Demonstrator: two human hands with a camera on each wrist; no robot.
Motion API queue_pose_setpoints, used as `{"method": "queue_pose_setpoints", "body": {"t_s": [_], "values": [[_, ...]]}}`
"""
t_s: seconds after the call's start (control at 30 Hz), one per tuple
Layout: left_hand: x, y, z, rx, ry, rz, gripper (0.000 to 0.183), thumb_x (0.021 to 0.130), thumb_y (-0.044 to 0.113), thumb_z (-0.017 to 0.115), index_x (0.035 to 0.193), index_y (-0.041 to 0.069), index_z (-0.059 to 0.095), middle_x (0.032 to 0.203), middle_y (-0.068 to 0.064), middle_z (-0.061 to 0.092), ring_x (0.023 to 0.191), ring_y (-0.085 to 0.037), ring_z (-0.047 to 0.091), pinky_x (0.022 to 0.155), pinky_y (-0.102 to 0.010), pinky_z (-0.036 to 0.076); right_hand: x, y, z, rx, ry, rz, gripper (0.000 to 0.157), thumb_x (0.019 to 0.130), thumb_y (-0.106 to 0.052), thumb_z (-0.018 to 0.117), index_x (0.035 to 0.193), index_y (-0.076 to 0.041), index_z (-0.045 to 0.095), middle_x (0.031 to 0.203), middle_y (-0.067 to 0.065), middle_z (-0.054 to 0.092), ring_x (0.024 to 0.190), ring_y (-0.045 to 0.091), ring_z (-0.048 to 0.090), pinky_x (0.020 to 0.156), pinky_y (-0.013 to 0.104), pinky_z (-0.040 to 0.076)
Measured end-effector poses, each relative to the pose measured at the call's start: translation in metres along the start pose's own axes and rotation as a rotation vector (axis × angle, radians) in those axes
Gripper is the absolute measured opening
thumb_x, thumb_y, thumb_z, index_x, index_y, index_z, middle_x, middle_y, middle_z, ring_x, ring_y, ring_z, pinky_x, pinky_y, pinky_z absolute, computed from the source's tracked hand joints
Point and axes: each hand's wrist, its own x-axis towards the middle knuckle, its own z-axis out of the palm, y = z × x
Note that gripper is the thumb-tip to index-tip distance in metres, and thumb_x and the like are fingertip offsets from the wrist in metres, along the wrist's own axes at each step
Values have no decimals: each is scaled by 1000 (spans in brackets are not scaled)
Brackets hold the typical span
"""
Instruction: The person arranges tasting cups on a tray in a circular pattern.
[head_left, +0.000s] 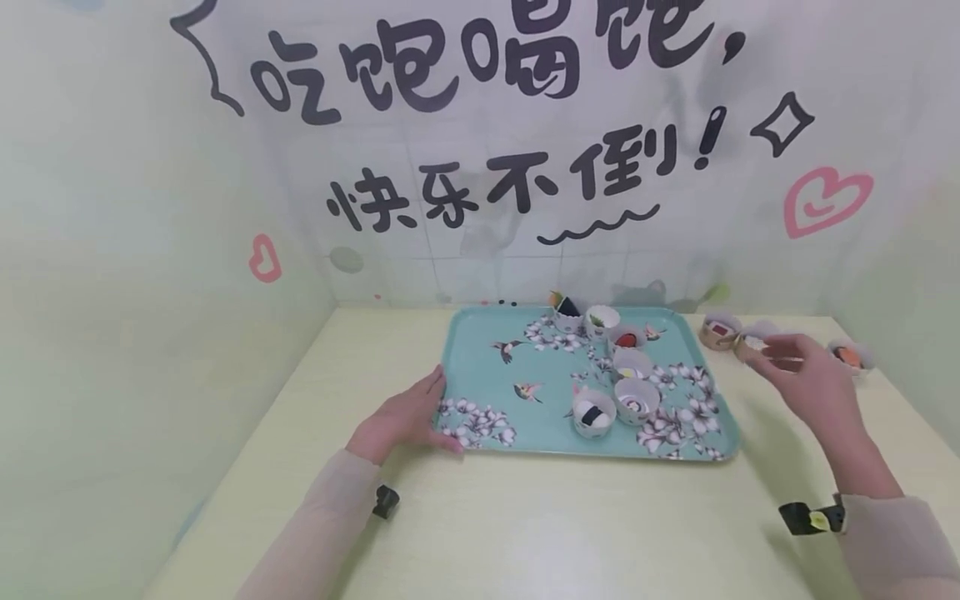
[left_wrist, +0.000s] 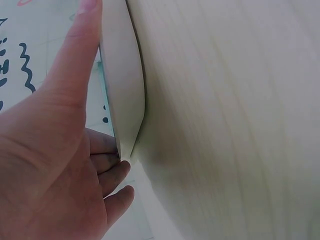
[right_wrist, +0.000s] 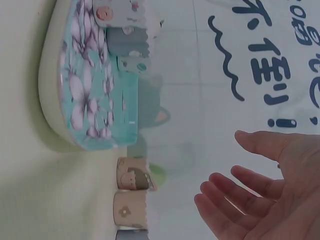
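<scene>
A light blue tray (head_left: pixel 495 379) with printed blossoms and birds lies on the table. At its front left corner is my left hand (head_left: pixel 405 417), the thumb along the front edge and the fingers against the left side. In the left wrist view, fingertips bend round the tray's outer wall (left_wrist: pixel 122 75). My right hand (head_left: pixel 813 387) hovers right of the tray with spread, relaxed fingers and an empty palm. It partly covers a brown paper cup (head_left: pixel 750 343) in the head view; the right wrist view shows it apart from the cups.
Several paper cups holding small food-like pieces stand on the tray, among them a rice ball cup (head_left: pixel 592 414) at the front. Right of the tray, near the back wall, are a cup with a red piece (head_left: pixel 718 332) and one with an orange piece (head_left: pixel 850 358).
</scene>
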Motion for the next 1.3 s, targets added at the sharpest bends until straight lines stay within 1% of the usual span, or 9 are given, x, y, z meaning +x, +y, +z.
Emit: {"method": "queue_pose_setpoints", "body": {"t_s": [0.13, 0.27, 0.37, 0.43, 0.5, 0.6, 0.87, 1.07, 1.3], "values": [[-4, 1, 2, -14, 1, -6, 133, 65, 67, 80, 158, -3, 14, 168, -19, 7, 154, -37, 18, 124, -48, 29, 8, 21, -18, 3, 15, 95, 66, 99, -45, 56, 140, 7, 47, 137, 33, 52, 111, 40, 60, 58, 9, 41], [-6, 0, 2, 2, 2, -7, 133, 65, 67, 80, 157, -4, 15, 168, -20, 8, 154, -38, 19, 123, -48, 30, 16, 41, -30, 40, 44, 245, 74, 99, -49, 52, 149, 4, 38, 150, 31, 42, 122, 38, 55, 62, 12, 39], [-6, 0, 0, 21, 4, -12, 132, 66, 67, 80, 158, -3, 15, 168, -19, 7, 154, -36, 18, 124, -47, 29, 24, 52, -36, 77, 84, 340, 75, 99, -47, 50, 153, 1, 30, 157, 29, 33, 138, 48, 40, 66, 15, 38], [-5, 0, -2, 25, 9, -6, 132, 67, 67, 79, 158, -3, 14, 168, -19, 7, 154, -36, 18, 124, -48, 30, 28, 58, -38, 107, 111, 395, 75, 99, -45, 49, 155, 0, 27, 160, 28, 28, 142, 47, 35, 74, 24, 47], [-4, 0, -3, 26, 7, -9, 132, 67, 68, 78, 158, -2, 13, 168, -18, 5, 155, -35, 17, 124, -47, 29, 30, 64, -40, 129, 136, 436, 74, 100, -42, 47, 156, 1, 24, 162, 27, 24, 145, 47, 30, 88, 42, 52], [-2, -1, -3, 4, 6, -10, 134, 65, 68, 79, 158, -2, 13, 168, -18, 6, 155, -36, 17, 124, -48, 29, 30, 75, -41, 168, 152, 488, 73, 100, -36, 46, 157, 1, 18, 164, 25, 16, 149, 48, 22, 112, 64, 37], [-2, -3, -2, 14, -6, -28, 134, 66, 69, 79, 158, -1, 13, 168, -18, 6, 154, -36, 17, 124, -48, 28, 35, 105, -36, 212, 150, 529, 80, 99, -37, 49, 158, 2, 12, 165, 25, 11, 149, 48, 18, 119, 63, 27], [-1, -2, -2, 6, 6, -18, 133, 66, 68, 79, 158, -2, 14, 168, -19, 7, 154, -37, 19, 123, -49, 31, 40, 113, -37, 235, 155, 524, 93, 95, -50, 55, 157, 3, 9, 165, 26, 10, 149, 49, 17, 121, 61, 24], [2, -2, 0, 12, 7, 0, 133, 66, 69, 79, 158, -3, 14, 168, -20, 7, 154, -37, 19, 122, -49, 32, 41, 122, -39, 208, 113, 494, 93, 97, -48, 52, 156, 8, 7, 163, 31, 10, 145, 53, 21, 118, 65, 27]]}}
